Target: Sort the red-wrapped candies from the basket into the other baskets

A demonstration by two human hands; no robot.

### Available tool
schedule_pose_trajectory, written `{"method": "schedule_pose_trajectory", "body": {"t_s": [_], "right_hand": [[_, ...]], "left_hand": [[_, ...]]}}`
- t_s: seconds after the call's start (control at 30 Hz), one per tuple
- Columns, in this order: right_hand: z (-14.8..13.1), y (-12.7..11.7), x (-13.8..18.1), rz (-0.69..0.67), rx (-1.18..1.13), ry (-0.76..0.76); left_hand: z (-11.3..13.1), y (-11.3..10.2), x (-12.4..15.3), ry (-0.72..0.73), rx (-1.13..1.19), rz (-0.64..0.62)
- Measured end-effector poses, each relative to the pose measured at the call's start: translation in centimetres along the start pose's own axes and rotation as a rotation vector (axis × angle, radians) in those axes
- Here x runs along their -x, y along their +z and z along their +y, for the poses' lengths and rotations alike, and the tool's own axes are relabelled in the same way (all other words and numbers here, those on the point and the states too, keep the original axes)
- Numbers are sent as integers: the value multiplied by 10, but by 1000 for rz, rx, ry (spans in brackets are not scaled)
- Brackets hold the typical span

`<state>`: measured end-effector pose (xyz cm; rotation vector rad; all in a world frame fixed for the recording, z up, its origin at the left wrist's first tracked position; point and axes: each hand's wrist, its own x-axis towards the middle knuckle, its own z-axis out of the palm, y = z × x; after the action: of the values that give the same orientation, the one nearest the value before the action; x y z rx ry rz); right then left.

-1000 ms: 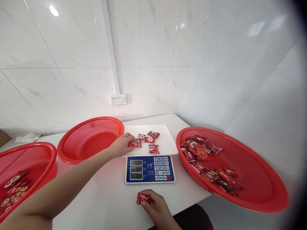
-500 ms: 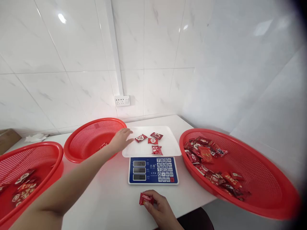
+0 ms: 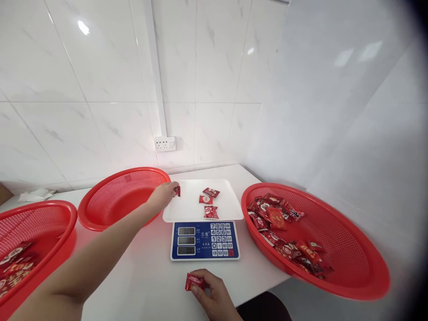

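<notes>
The left hand [image 3: 162, 196] reaches out over the left edge of the scale [image 3: 204, 240], its fingers pressed together in a pinch on a small red packet [image 3: 178, 191]. The packet sticks out from the fingertips, right at the left rim of the scale's white tray [image 3: 190, 211], and whether it touches the tray I cannot tell. The right hand [image 3: 214, 292] rests on the bench [image 3: 150, 276] just in front of the scale, fingers curled and pinching a second red packet [image 3: 195, 282] that lies on the bench surface.

Three loose packets [image 3: 205, 199] lie on the tray to the right of the left hand, near one another but apart from the fingers – nothing stands between them. Left of the scale sits a red mesh basket [image 3: 123, 196], its rim just beside the tray and under the left wrist. Farther left is another red basket [image 3: 33, 223] with packets inside. Right of the scale stands a wide red basket [image 3: 351, 267] holding a pile of packets [image 3: 277, 218]. A wall socket [image 3: 165, 144] is on the tiles behind the scale.

Both held packets are small, glossy red wrappers – the print on them is too small to read
</notes>
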<state>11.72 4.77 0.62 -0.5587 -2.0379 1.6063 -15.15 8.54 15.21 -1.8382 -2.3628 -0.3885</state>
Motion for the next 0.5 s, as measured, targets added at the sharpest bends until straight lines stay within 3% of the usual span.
{"method": "schedule_pose_trajectory", "body": {"t_s": [0.13,0.23,0.33,0.5], "right_hand": [[-1,-1,0,-24,-10,-7],[-1,-1,0,-39,-8,2],[-1,-2,0,-37,7,6],[-6,0,1,0,1,7]], "left_hand": [[-33,-26,15,-124,-105,100],[-38,-25,18,-113,-152,109],[-15,-6,13,47,-112,22],[45,33,-8,327,2,-131]]}}
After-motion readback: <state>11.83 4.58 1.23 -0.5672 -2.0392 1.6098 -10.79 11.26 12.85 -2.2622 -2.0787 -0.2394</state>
